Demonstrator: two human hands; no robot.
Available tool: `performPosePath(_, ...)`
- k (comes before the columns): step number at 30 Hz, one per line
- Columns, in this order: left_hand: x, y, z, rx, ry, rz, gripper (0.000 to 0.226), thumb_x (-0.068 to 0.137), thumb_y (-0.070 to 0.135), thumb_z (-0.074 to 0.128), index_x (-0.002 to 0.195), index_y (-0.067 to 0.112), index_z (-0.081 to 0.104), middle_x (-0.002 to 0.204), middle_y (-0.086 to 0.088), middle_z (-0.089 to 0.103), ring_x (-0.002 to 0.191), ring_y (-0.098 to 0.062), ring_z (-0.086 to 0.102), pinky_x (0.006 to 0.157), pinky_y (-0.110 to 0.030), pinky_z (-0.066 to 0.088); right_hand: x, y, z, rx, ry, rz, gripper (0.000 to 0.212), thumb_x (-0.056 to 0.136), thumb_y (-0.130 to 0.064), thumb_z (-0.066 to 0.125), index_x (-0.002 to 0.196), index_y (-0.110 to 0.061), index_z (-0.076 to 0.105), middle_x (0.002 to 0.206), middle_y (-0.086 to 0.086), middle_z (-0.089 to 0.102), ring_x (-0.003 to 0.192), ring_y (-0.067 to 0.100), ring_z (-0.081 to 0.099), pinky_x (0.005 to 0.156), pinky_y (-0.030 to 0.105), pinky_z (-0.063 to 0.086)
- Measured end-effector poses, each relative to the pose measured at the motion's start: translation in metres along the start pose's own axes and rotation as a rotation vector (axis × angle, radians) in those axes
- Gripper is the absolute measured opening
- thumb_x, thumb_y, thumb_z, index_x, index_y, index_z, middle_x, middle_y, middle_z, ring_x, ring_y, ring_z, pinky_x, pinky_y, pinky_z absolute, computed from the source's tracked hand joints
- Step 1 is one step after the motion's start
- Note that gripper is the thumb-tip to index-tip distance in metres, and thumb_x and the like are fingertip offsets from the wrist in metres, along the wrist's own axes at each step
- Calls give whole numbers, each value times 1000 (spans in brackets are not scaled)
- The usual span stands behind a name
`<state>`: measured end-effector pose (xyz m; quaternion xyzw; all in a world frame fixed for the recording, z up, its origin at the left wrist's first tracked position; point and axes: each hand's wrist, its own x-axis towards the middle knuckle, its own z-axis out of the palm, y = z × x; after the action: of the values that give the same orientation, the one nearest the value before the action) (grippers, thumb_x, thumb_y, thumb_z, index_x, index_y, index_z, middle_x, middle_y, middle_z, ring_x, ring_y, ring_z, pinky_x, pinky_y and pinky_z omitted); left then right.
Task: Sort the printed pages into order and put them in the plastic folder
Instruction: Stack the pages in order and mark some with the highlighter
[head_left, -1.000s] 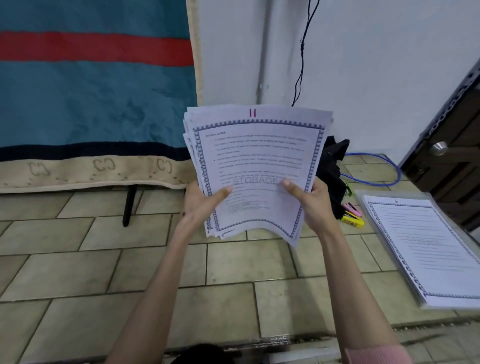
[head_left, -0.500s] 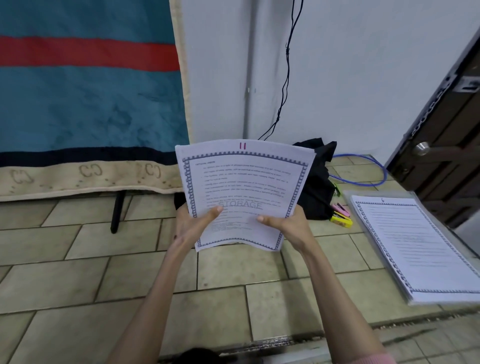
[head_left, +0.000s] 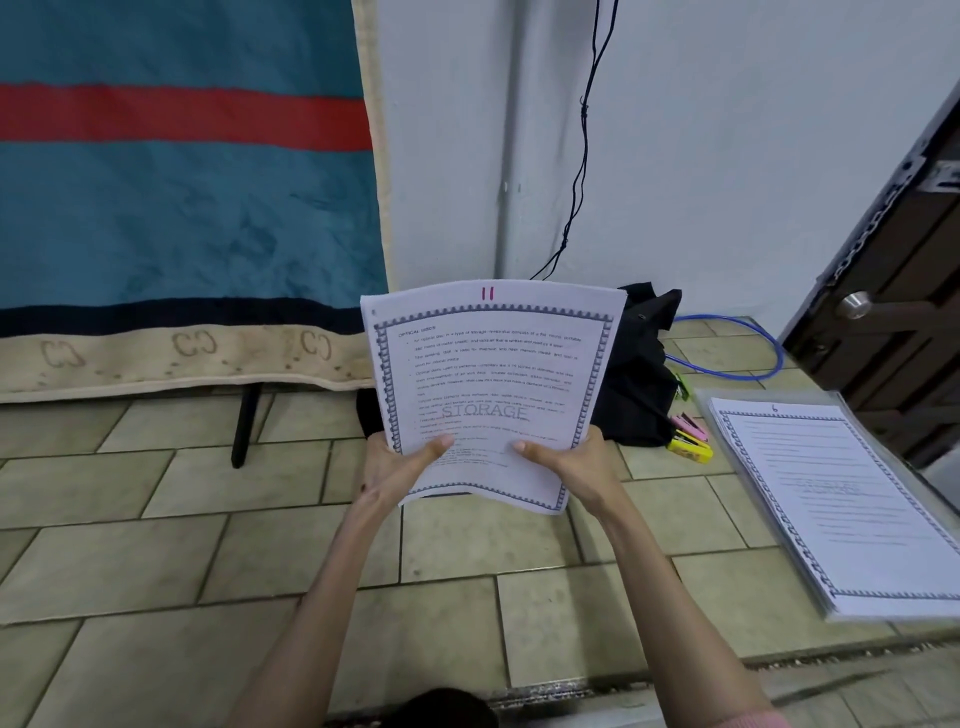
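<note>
Pages (head_left: 491, 395) marked 11 on top are held upright in front of the person, above the tiled floor (head_left: 156, 545), so the pink number at the upper edge faces the camera and can be read. The left hand (head_left: 400, 465) grips the lower left corner, thumb laid across the front and fingers curled behind; the right hand (head_left: 566, 462) grips the lower right corner the same way, thumb on the print. Holding both bottom corners keeps the sheets squared and standing, though they bow a little, and how many sheets sit behind the front one cannot be told. To the right, well apart from the hands, a second stack (head_left: 841, 509) lies flat on the floor with a 6 on its top sheet; it seems to rest on a clear plastic folder (head_left: 702, 400) whose edge shows just past the paper, likely the place where sorted sheets gather. By that reading, page 11 does not follow 6, so the held pile probably needs more leafing through. Farther off, clips (head_left: 688, 441) in pink and yellow lie beside a black bag (head_left: 636, 374), a blue cable (head_left: 748, 358) loops by the wall, and a blanket (head_left: 182, 208) hangs at left.
</note>
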<state>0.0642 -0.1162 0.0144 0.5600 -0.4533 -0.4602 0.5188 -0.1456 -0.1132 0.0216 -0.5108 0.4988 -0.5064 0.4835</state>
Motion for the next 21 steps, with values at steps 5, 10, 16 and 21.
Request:
performPosePath(5, 1, -4, -1, -7, 5, -9, 24, 72, 9, 80, 77, 26, 63, 75, 15, 64, 62, 9, 63, 54, -4, 48, 0, 8, 2, -2, 20, 21, 31, 69, -6, 82, 89, -25, 69, 97, -9, 72, 90, 6, 70, 76, 20, 56)
performPosePath(10, 1, -14, -4, 25, -35, -55, 22, 73, 16, 79, 77, 30, 64, 60, 25, 65, 62, 14, 61, 56, -4, 47, 1, 14, 1, 2, 23, 44, 31, 71, -7, 81, 91, -26, 68, 99, -8, 72, 91, 6, 69, 78, 22, 56)
performPosePath(16, 7, -14, -5, 67, -131, -54, 17, 75, 23, 77, 86, 30, 67, 71, 23, 69, 71, 10, 64, 62, -9, 51, 3, 9, -11, -28, -12, 59, 29, 71, -2, 79, 91, -20, 67, 92, -10, 70, 78, -5, 68, 65, 11, 52)
performPosePath(21, 34, 18, 1, -228, -238, -139, 36, 74, 32, 69, 107, 17, 65, 110, -6, 70, 100, -23, 67, 88, -40, 54, 3, 8, -39, -159, -131, 229, 40, 66, -8, 84, 100, -19, 66, 107, 0, 71, 93, 13, 70, 79, 30, 58)
